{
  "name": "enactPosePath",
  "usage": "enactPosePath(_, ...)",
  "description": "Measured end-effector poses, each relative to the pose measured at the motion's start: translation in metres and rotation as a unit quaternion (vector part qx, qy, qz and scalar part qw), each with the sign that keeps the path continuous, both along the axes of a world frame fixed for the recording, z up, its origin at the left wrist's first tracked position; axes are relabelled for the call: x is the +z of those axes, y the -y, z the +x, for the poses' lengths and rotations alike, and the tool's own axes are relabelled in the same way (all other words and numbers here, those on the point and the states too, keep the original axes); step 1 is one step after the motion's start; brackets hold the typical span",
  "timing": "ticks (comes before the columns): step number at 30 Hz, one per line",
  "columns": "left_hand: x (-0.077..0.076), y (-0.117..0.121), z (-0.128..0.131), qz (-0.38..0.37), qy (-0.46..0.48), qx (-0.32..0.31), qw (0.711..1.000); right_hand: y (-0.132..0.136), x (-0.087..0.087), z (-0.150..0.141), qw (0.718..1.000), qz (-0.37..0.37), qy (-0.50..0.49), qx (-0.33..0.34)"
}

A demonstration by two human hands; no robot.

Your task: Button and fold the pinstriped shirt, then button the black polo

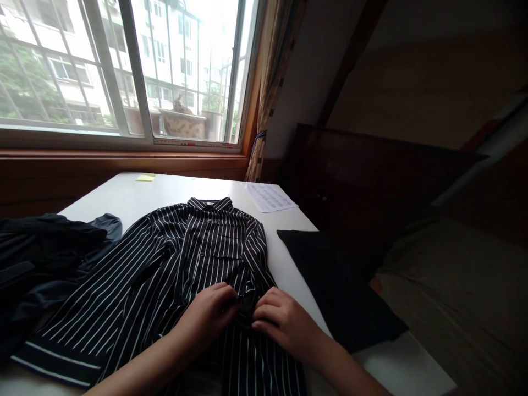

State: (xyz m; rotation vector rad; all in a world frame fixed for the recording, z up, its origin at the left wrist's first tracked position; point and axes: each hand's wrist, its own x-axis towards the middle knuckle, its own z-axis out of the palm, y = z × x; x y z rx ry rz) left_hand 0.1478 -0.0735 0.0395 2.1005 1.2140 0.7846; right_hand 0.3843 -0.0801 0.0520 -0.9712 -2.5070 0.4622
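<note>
A black shirt with thin white stripes [181, 258] lies spread front-up on a white table [136, 195], collar toward the window. My left hand [208, 313] and my right hand [280, 322] meet at the shirt's button front, low on the chest. Both have their fingers curled and pinch the fabric of the button strip between them. Whether a button is in the fingers is too small to tell.
A heap of dark clothes [37, 258] lies at the table's left. A folded black garment [338, 286] hangs over the right edge. A printed sheet [270, 197] and a yellow note [145, 177] lie near the window. A dark headboard and bed stand to the right.
</note>
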Motion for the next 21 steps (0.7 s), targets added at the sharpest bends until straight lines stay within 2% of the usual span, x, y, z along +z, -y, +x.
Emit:
enactPosePath(4, -0.008, -0.004, -0.005, -0.019, 0.05, 0.003, 0.999, 0.002, -0.001, -0.004, 1.0, 0.019, 0.007, -0.022)
enactPosePath(10, -0.008, -0.007, -0.005, -0.029, 0.109, 0.024, 0.993, 0.005, -0.005, -0.011, 0.997, 0.056, 0.028, -0.046)
enactPosePath(16, -0.006, -0.007, -0.006, -0.044, 0.114, 0.036, 0.992, 0.01, -0.011, -0.012, 0.993, 0.099, 0.052, -0.047)
enactPosePath(21, -0.005, -0.008, -0.006, -0.057, 0.112, 0.037, 0.991, 0.01, -0.012, -0.01, 0.992, 0.107, 0.053, -0.027)
